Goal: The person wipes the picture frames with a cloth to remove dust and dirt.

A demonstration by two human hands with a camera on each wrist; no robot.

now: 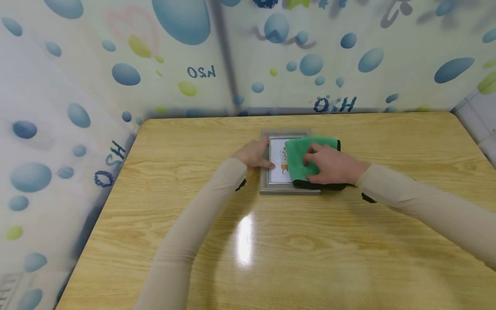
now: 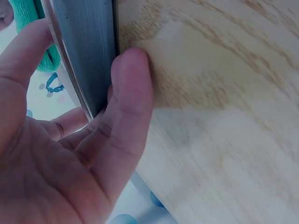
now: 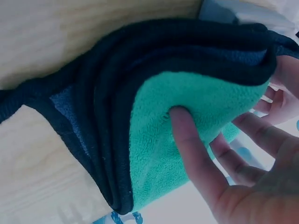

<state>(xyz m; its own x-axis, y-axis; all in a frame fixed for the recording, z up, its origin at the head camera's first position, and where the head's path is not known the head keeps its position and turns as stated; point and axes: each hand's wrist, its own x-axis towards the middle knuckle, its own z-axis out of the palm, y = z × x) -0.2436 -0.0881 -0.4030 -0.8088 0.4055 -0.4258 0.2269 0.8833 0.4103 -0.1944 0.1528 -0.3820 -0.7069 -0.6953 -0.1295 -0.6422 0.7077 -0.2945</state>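
A silver-grey picture frame (image 1: 289, 190) lies on the wooden table, a small plant picture (image 1: 284, 159) showing inside it. My left hand (image 1: 253, 154) grips the frame's left edge. In the left wrist view the thumb reaches over the frame's face, with the fingers along its outer side (image 2: 88, 51). Across the frame's right part lies a folded green cloth (image 1: 296, 157) with black edging, hiding some of the picture. My right hand (image 1: 329, 164) holds the cloth from above, thumb and fingers bent. The right wrist view shows a fingertip denting the green pile (image 3: 159, 107), the fingers spread apart.
The wooden table (image 1: 302, 258) spreads around the frame, with a bright reflection in front of it. Behind and at the left hangs a pale curtain (image 1: 240, 51) printed with blue and green drops and lettering.
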